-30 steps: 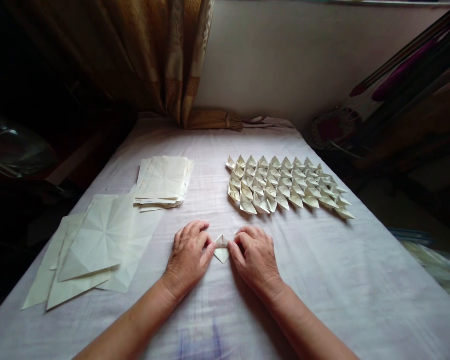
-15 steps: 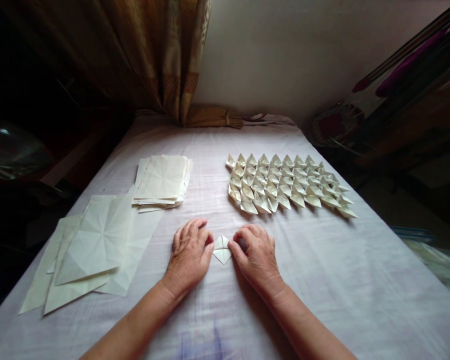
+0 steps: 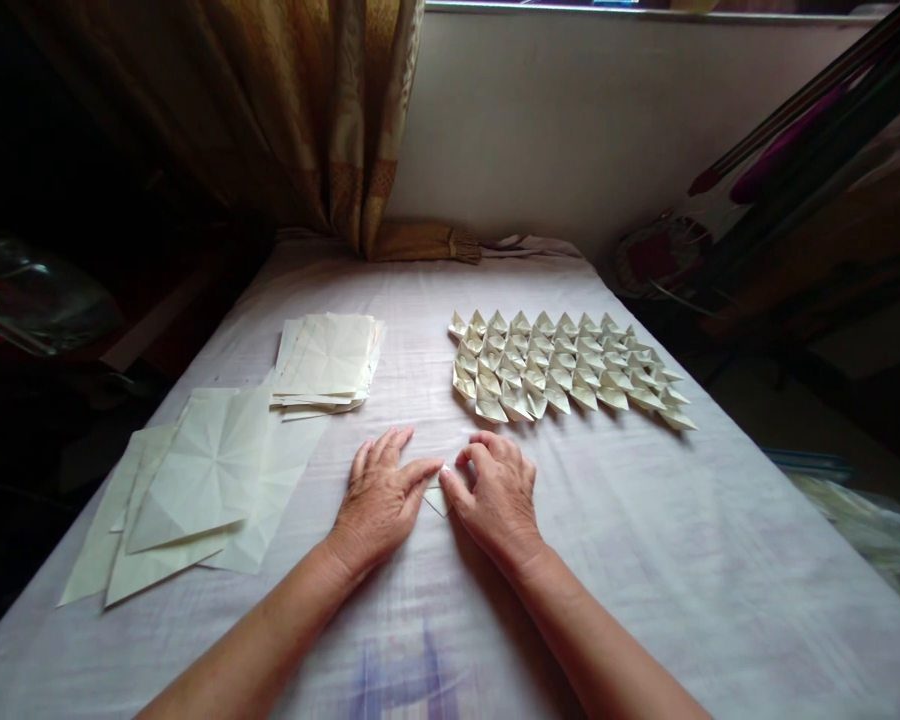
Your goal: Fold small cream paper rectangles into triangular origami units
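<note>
A small folded paper (image 3: 436, 500) is kept flat near the middle of the table (image 3: 667, 590), well away from both its left and right edges. It is partly covered by the hands. At its upper right side it is touched by the thumb of the right hand (image 3: 499, 495), whose forefinger is bent; the thumb and forefinger of the left hand (image 3: 375, 500) are stretched towards its far corner, with the other fingers laid forward. Whether the paper is pinched by either hand cannot be told.

Ahead on the right, paper boats (image 3: 562, 370) are packed in rows, their end boats set near the right edge. On the left, loose creased sheets (image 3: 199, 480) are fanned out near the left edge, with a paper stack (image 3: 326, 355) just behind them. Between stack and boats a wide lane of cloth is left, run back to the far edge, where a curtain (image 3: 367, 130) is draped.
</note>
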`<state>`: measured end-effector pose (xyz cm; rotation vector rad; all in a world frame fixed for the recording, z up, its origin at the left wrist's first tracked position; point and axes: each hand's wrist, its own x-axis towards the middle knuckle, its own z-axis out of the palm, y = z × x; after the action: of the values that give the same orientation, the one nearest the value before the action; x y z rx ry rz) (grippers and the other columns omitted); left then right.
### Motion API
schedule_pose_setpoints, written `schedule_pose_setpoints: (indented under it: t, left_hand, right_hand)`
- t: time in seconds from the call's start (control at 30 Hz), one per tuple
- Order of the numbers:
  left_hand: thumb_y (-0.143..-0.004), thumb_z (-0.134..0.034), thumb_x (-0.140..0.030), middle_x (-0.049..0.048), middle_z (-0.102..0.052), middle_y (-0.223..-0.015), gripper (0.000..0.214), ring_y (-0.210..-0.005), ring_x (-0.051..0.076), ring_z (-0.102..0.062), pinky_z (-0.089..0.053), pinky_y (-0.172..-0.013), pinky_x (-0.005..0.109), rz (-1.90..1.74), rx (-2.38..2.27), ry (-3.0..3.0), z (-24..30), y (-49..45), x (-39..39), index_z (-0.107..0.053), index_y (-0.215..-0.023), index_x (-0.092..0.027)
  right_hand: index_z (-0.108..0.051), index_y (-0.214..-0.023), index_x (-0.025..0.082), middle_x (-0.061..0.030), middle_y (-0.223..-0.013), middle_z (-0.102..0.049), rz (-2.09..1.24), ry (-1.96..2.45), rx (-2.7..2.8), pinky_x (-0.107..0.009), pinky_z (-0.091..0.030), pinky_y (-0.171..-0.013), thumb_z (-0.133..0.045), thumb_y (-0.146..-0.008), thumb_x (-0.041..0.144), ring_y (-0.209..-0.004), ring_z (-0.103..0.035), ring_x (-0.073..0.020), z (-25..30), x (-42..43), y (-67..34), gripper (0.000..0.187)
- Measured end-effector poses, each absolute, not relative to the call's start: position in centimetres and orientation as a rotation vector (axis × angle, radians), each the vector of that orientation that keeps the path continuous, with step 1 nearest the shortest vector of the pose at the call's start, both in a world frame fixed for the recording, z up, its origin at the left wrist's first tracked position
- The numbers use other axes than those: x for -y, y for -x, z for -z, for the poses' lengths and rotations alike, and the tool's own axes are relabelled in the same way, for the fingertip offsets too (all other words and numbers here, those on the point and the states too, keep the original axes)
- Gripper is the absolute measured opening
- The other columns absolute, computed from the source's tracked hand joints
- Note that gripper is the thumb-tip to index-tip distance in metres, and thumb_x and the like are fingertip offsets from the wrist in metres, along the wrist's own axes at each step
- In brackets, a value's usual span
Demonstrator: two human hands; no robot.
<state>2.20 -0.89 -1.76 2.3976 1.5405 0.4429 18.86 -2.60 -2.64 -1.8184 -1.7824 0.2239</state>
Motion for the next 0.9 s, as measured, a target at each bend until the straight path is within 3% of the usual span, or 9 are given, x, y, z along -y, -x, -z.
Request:
schedule_pose_setpoints:
  t: [0.27, 0.53, 0.67, 0.9]
  left_hand:
    - [-0.090, -0.055, -0.027, 0.0059, -0.050, -0.142, 0.028, -0.135, 0.029, -0.039, -0.027, -0.111, 0.057, -0.462, -1.547, -2.390, 1.4, -2.3, 0.8, -0.070, -0.112, -0.037]
    - [-0.091, -0.056, -0.028, 0.0074, -0.054, -0.138, 0.025, -0.131, 0.029, -0.044, -0.028, -0.109, 0.058, -0.496, -1.565, -2.431, 1.2, -2.9, 0.9, -0.071, -0.109, -0.035]
    - [-0.087, -0.063, -0.029, 0.0061, -0.064, -0.123, 0.010, -0.120, 0.026, -0.053, -0.027, -0.110, 0.054, -0.464, -1.500, -2.462, 0.0, -3.7, -0.1, -0.071, -0.091, -0.027]
    - [-0.079, -0.068, -0.024, 0.0060, -0.068, -0.098, 0.004, -0.102, 0.026, -0.058, -0.039, -0.093, 0.041, -0.048, -1.332, -2.592, -3.2, -5.1, -2.3, -0.068, -0.083, -0.022]
  right_hand:
    - [-0.060, -0.091, 0.021, -0.0111, -0.124, -0.058, -0.235, 1.786, 1.869, -0.046, -0.031, -0.100, -0.064, -0.084, 0.027, -0.122, -0.046, -0.0278, 2.9, 2.8, -18.9, 0.010]
    - [-0.062, -0.088, 0.021, -0.0120, -0.128, -0.057, -0.254, 1.847, 1.827, -0.050, -0.033, -0.100, -0.066, -0.080, 0.026, -0.128, -0.044, -0.0308, 2.9, 3.3, -21.2, 0.010]
    - [-0.064, -0.087, 0.022, -0.0121, -0.130, -0.057, -0.224, 1.791, 1.845, -0.052, -0.033, -0.102, -0.062, -0.083, 0.026, -0.130, -0.042, -0.0311, 3.2, 3.4, -21.2, 0.006]
    - [-0.067, -0.089, 0.022, -0.0085, -0.117, -0.066, -0.227, 1.680, 1.768, -0.048, -0.033, -0.103, -0.051, -0.087, 0.018, -0.124, -0.050, -0.0271, 3.7, 3.4, -21.7, 0.016]
